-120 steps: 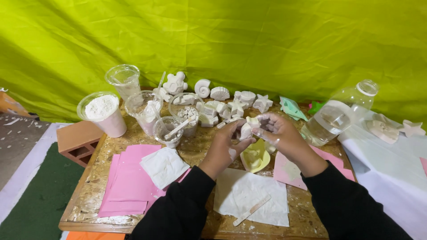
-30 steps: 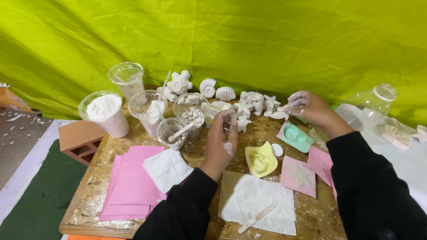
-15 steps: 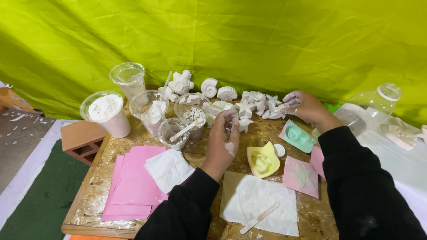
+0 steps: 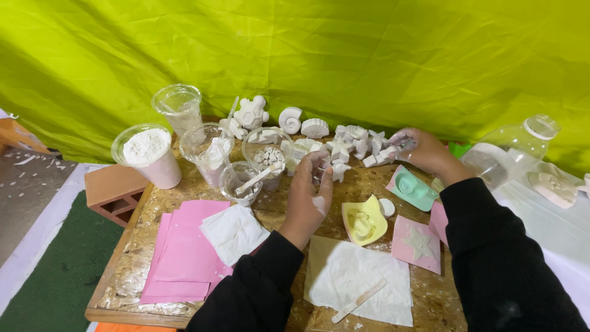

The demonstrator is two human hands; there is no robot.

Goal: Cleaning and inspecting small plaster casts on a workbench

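Note:
My right hand (image 4: 425, 152) reaches to the back right of the wooden board (image 4: 132, 270) and pinches a small white plaster cast (image 4: 386, 153) at the end of a row of white plaster casts (image 4: 344, 141). Raised near the middle, my left hand (image 4: 309, 192) has loosely spread fingers smeared with plaster and holds nothing; a white star cast (image 4: 338, 168) lies just beyond its fingertips. A yellow mould (image 4: 364, 221), a teal mould (image 4: 410, 186) and a pink star mould (image 4: 419, 243) lie between my arms.
Several clear cups stand at the back left: a powder cup (image 4: 149, 154), an empty cup (image 4: 178, 106), a small cup with a stick (image 4: 243, 182). Pink sheets (image 4: 184, 252), white cloth (image 4: 233, 231), white paper (image 4: 359, 273) with a wooden stick (image 4: 359, 300), a brick (image 4: 114, 190), a plastic bottle (image 4: 510, 150).
Four seconds ago both hands held a cast together above the yellow mould. My right hand has since carried a cast to the row at the back; my left hand stays raised.

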